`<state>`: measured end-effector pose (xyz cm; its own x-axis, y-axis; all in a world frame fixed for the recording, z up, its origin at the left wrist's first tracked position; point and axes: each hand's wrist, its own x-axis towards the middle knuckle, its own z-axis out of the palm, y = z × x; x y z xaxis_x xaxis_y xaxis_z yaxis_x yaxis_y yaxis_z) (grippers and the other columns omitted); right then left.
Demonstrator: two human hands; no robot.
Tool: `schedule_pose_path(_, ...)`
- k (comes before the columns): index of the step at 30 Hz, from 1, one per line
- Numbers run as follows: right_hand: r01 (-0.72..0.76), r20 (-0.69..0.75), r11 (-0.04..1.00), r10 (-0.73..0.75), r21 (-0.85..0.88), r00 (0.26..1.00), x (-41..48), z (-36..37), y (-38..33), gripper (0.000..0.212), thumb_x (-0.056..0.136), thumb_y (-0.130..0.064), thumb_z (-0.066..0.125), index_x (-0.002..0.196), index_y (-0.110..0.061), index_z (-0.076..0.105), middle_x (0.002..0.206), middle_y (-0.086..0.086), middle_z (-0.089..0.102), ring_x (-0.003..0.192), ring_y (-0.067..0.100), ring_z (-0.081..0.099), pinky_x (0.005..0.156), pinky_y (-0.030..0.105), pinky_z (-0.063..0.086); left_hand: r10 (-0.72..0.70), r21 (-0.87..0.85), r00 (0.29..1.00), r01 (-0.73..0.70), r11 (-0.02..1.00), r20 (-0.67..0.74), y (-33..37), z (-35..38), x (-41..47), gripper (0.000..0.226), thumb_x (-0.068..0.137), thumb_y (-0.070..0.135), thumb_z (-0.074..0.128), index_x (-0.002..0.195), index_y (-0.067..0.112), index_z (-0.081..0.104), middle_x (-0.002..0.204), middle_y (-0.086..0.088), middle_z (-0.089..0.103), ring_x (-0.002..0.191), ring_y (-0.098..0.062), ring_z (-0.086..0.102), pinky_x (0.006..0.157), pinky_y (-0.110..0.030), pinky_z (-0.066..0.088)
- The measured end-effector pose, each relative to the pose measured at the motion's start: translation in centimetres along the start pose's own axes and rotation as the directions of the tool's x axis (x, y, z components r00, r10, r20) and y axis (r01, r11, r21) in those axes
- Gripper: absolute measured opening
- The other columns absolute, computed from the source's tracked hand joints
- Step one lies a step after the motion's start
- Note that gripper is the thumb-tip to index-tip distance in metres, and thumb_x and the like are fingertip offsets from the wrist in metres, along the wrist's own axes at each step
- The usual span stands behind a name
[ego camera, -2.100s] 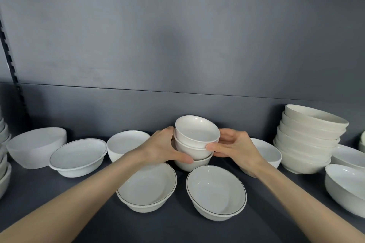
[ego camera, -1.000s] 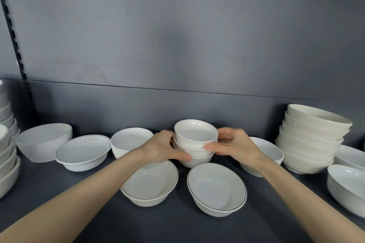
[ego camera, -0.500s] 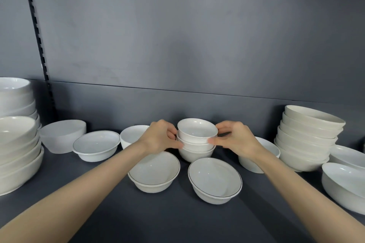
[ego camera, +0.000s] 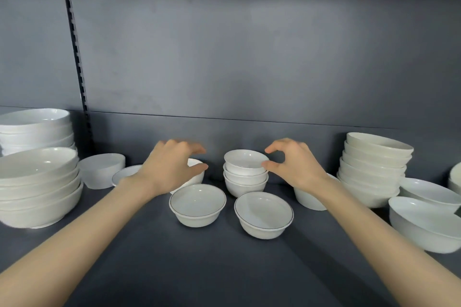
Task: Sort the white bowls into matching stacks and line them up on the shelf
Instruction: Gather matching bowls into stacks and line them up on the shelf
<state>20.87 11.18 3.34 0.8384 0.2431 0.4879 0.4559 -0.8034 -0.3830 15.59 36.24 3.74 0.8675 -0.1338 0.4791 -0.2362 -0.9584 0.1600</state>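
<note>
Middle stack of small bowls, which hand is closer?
Right. The right hand is just right of the stack, thumb by its top rim; the left hand is apart, further left.

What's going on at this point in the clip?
A person is sorting white bowls on a dark shelf. A stack of three small bowls stands at the back. The right hand hovers beside it, thumb at the top rim, gripping nothing. The left hand, blurred, hangs open to its left. A dark-rimmed bowl and its twin sit unstacked in front, between a taller left stack and right stack.
</note>
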Motion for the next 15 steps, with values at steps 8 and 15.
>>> schedule_pose_path(8, -0.062, -0.078, 0.989, 0.052, -0.134, 0.996, -6.2, -3.2, 1.1, 0.037, 0.088, -0.028, 0.064, 0.123, -0.017, 0.061, 0.128, -0.003, 0.056, 0.118, 0.022, 0.049, 0.097, 0.038, 0.042, 0.217, 0.058, 0.974, -0.214, 0.975, -0.063, 4.4, 1.1, -3.1, 0.044, 0.085, 0.043, 0.064, 0.123, 0.023, 0.061, 0.119, 0.004, 0.064, 0.112, -0.025, 0.056, 0.098, -0.037, 0.036)
schedule_pose_path(15, -0.211, -0.098, 0.954, 0.194, -0.211, 0.976, -13.3, -7.5, 3.6, 0.039, 0.089, -0.028, 0.064, 0.125, -0.016, 0.059, 0.126, -0.002, 0.055, 0.118, 0.022, 0.048, 0.092, 0.036, 0.045, 0.344, -0.088, 0.939, -0.343, 0.935, -0.006, 11.0, 3.5, -4.6, 0.055, 0.088, 0.051, 0.052, 0.137, 0.027, 0.047, 0.136, 0.008, 0.050, 0.128, -0.019, 0.042, 0.111, -0.035, 0.021)
